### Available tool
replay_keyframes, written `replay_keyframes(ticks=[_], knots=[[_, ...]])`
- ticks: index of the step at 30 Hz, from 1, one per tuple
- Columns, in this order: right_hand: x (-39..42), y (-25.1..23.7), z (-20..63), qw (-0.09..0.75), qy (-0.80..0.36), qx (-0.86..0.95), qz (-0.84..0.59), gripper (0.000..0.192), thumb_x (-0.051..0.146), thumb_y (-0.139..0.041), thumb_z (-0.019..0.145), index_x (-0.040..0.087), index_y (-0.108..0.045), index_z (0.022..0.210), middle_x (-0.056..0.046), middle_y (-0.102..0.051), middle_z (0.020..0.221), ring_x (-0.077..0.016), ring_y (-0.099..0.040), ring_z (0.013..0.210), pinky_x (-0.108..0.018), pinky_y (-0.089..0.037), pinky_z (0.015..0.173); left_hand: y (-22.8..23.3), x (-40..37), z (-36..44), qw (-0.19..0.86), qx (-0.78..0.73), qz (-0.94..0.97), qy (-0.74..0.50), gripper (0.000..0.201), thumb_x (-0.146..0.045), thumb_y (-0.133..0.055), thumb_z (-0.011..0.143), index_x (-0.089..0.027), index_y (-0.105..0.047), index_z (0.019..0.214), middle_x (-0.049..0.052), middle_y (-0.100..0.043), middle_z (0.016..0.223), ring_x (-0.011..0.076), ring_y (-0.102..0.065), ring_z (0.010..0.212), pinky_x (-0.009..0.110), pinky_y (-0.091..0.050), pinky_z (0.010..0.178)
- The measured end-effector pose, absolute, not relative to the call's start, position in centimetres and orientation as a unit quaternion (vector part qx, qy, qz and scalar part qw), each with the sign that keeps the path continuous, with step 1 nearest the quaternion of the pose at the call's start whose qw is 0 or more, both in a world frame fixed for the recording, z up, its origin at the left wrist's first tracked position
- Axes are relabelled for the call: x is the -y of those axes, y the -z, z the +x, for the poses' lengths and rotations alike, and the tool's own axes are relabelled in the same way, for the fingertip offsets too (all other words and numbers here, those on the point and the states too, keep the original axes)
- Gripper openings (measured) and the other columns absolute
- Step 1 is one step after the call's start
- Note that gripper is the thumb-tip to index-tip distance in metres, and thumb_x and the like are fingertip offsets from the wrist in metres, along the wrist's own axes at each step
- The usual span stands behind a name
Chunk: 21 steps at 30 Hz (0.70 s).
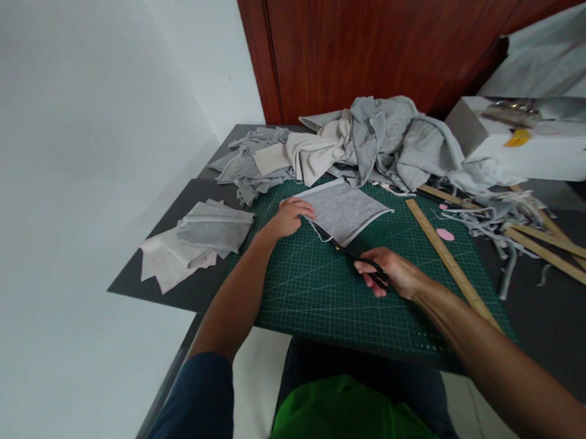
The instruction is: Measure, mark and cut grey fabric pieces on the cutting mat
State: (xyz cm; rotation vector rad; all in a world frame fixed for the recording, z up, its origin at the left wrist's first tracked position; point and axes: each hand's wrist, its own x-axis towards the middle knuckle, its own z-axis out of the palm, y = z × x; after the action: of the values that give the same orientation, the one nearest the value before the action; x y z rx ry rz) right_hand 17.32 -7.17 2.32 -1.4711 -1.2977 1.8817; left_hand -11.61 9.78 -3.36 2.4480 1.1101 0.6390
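A piece of light grey fabric (344, 206) lies on the green cutting mat (296, 279). My left hand (293, 216) rests on its left corner with the fingers stretched out and lying flat. My right hand (383, 270) is closed around the handles of black scissors (347, 250). Their blades point up and left along the near edge of the fabric, close to my left fingers. A thin pale strip (321, 234) curls away from that edge beside the blades.
A wooden ruler (452, 263) lies right of the fabric, near a pink oval piece (445, 234). Grey and cream cloth (387, 134) is heaped at the back. Cut pieces (214, 227) lie at left. Scrap strips (506, 216) and a white box (531, 139) stand at right.
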Motion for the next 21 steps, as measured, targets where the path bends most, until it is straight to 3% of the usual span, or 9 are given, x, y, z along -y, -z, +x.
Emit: replay_keyframes(ticks=[21], knots=[[5.7,-2.4,16.2,0.207,-0.650,0.481,-0.550,0.036,0.047,-0.080,0.067,0.020,-0.056,0.063,0.000,-0.058,0.051,-0.0125,-0.052,0.037,-0.025,-0.033,0.036,2.6,-9.4,-11.2,0.190,-0.407,0.868,-0.211,0.059,-0.002,-0.048,0.066,-0.029,-0.086,0.102,-0.001,-0.079,0.125,0.0233,-0.061,0.127,0.046,-0.035,0.120]])
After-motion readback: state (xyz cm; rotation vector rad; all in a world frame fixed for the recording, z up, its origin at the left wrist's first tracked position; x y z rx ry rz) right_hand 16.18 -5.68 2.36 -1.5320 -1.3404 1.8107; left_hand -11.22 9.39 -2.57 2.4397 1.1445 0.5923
